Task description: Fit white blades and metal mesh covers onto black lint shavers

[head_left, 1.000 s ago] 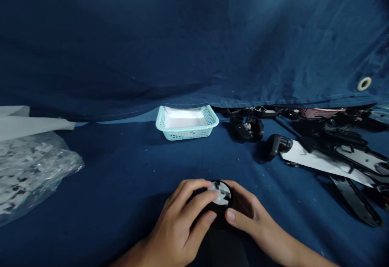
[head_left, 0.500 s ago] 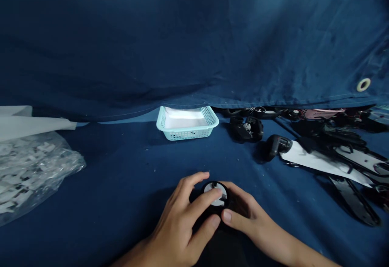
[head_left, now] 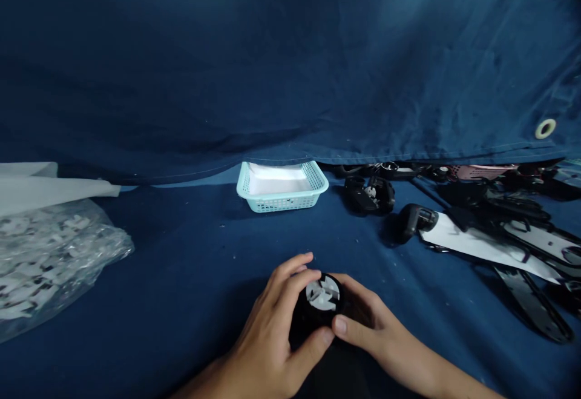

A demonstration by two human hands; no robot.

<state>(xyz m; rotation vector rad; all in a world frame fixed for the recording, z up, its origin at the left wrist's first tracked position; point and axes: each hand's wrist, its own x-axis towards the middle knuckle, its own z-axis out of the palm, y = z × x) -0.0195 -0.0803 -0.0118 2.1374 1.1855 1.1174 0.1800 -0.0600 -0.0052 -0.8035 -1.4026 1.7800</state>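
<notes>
Between my hands, low in the middle of the head view, is a round black part with a light grey slotted disc [head_left: 322, 293] set in its top. My left hand [head_left: 281, 332] curls round its left side, with fingertips at the disc's edge and the thumb at the near side. My right hand [head_left: 372, 317] grips it from the right, its thumb on the near rim and its fingers behind. The underside of the part is hidden by my hands.
A light blue basket [head_left: 282, 204] lined with white stands ahead. At left lies a clear bag of small white pieces [head_left: 49, 260] under white sheeting [head_left: 68, 189]. Black plastic parts [head_left: 370, 194] and long black-and-white pieces [head_left: 485, 244] spread at right. Blue cloth [head_left: 290, 60] hangs behind.
My left index finger has drawn back from the middle of the grey disc to its edge, uncovering more of it. My right hand keeps its hold. The view has shifted slightly.
</notes>
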